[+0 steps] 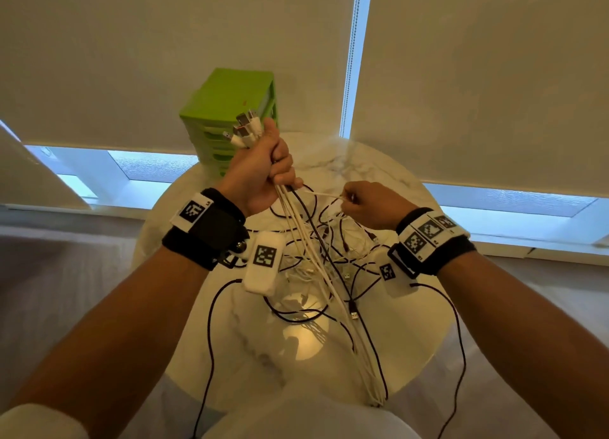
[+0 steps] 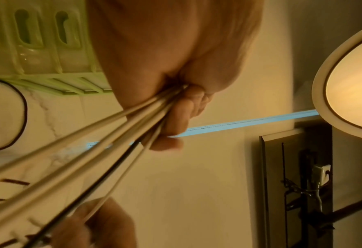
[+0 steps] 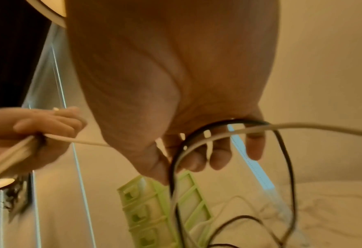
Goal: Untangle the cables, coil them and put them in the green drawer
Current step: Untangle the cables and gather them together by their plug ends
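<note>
My left hand (image 1: 263,168) is raised above the round table and grips a bundle of white and black cables (image 1: 306,241); their USB plugs (image 1: 245,127) stick out above the fist. The strands run down taut to a tangle of cables (image 1: 333,257) on the table. In the left wrist view the fingers (image 2: 175,120) curl round the bundle (image 2: 112,142). My right hand (image 1: 362,203), lower and to the right, pinches one white cable (image 1: 324,194) stretched from the left fist. Its fingers (image 3: 218,156) hook white and black loops (image 3: 228,132). The green drawer unit (image 1: 230,115) stands behind the left hand.
The marble table (image 1: 412,339) carries loose black loops that hang over its front edge. Roller blinds and a window sill close off the far side. A round lamp (image 2: 350,87) shows in the left wrist view. The floor lies to the left and right of the table.
</note>
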A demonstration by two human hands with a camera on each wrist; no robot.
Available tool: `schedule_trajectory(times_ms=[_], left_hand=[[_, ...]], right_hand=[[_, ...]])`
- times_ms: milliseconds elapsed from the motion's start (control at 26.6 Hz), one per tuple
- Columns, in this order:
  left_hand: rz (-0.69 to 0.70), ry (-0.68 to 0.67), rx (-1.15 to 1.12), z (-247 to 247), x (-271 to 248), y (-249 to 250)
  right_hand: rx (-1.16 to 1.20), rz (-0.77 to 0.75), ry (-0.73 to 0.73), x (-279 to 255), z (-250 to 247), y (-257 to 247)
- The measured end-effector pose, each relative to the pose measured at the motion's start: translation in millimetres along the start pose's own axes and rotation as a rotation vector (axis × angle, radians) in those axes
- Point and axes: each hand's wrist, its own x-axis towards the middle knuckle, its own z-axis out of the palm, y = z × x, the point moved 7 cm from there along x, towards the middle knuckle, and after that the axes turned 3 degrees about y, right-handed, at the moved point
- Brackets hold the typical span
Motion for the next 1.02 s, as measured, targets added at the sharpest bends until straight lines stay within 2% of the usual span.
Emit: schedule_trajectory(times_ms=[75, 188, 264, 377, 452, 602, 753, 866, 941, 1017], left_hand=[[0.000, 0.007, -0.012, -1, 2, 5], [-0.025, 0.065, 0.013, -7, 6, 6], [-0.026, 0.084, 0.104, -10, 10, 2], [-0.035, 0.041, 0.274, -4, 13, -7], [-0.040, 0.015, 0.389, 2, 12, -16], [-0.053, -0.027, 0.468, 13, 12, -33], [-0.057, -0.056, 0.509, 17, 13, -38], [-0.017, -0.029, 0.542, 19, 15, -39], [0.002, 0.028, 0.463, 19, 16, -36], [-0.006, 0.063, 0.361, 19, 17, -33]], right_hand=[[-0.133, 0.088, 0.049, 2, 0, 14], [-0.150, 0.089, 0.142, 2, -6, 14], [-0.005, 0.064, 0.177, 1, -13, 7], [0.305, -0.017, 0.231, -3, -29, -11], [0.453, -0.091, 0.219, -7, -40, -26], [0.480, -0.176, 0.186, -15, -58, -49], [0.751, -0.193, 0.319, -22, -78, -49], [0.844, -0.190, 0.416, -20, -79, -51], [0.818, -0.127, 0.406, -16, -68, -52], [0.761, -0.058, 0.267, -12, -49, -49]])
